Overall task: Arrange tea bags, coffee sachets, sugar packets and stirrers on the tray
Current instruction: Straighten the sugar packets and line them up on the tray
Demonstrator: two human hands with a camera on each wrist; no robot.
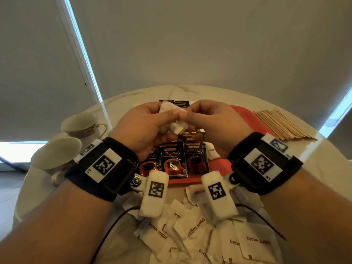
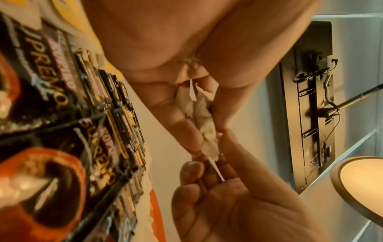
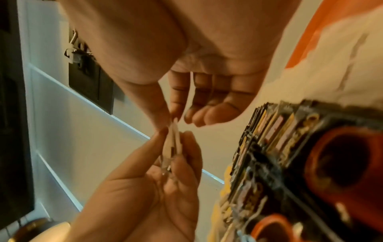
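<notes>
A bundle of white packets (image 1: 174, 125) is pinched by the left hand (image 1: 146, 126) and right hand (image 1: 213, 122) above the tray (image 1: 245, 121).

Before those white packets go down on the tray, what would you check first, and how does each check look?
1. Left hand grips the packets: ok.
2. Right hand pinches them at the top: ok.
3. Packets squared into a neat bundle: not ok, they look crumpled.
4. Bare space on the tray: ok, red shows to the right of the coffee sachets.
5. Stirrers on the tray: not ok, they lie on the table beside it.
6. How many packets are held: cannot tell.
</notes>
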